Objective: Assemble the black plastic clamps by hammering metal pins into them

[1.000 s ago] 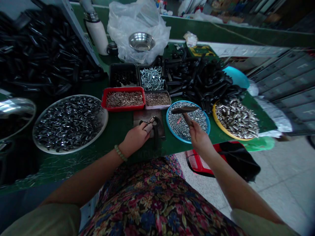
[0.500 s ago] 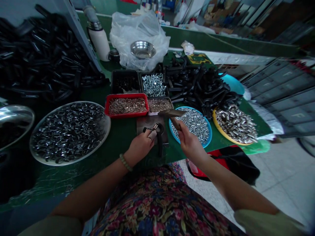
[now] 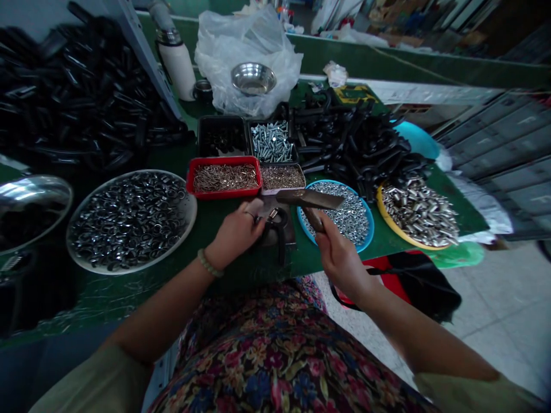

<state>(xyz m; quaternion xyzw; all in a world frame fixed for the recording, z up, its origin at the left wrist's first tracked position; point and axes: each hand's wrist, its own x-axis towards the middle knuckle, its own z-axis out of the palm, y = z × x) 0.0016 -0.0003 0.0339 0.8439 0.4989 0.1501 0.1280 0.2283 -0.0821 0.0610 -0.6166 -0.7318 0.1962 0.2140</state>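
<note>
My right hand point(image 3: 344, 258) is wrapped round the handle of a hammer point(image 3: 310, 199), whose dark metal head is raised over the edge of the blue bowl. My left hand point(image 3: 236, 235) has its thumb and fingers apart, with nothing visible between them. It hovers just left of a curved black part point(image 3: 280, 241) with a small silver piece point(image 3: 272, 214) at its top. That part lies on a flat metal plate point(image 3: 291, 234) at the table's front. The left fingertips are just below the red tray point(image 3: 224, 194), which holds small copper-coloured rivets or pins.
A blue bowl point(image 3: 372, 232) of small silver pieces and a yellow bowl point(image 3: 390, 228) of silver cylinders stand right. A wide pale bowl point(image 3: 189, 229) of dark rings stands left. Behind are a tray of bolts point(image 3: 272, 142), a black-parts pile point(image 3: 353, 143) and a thermos point(image 3: 177, 69).
My left hand has let go of the black part and moved slightly up and left towards the red tray. The hammer has shifted slightly right in my right hand. The view has shifted a little.
</note>
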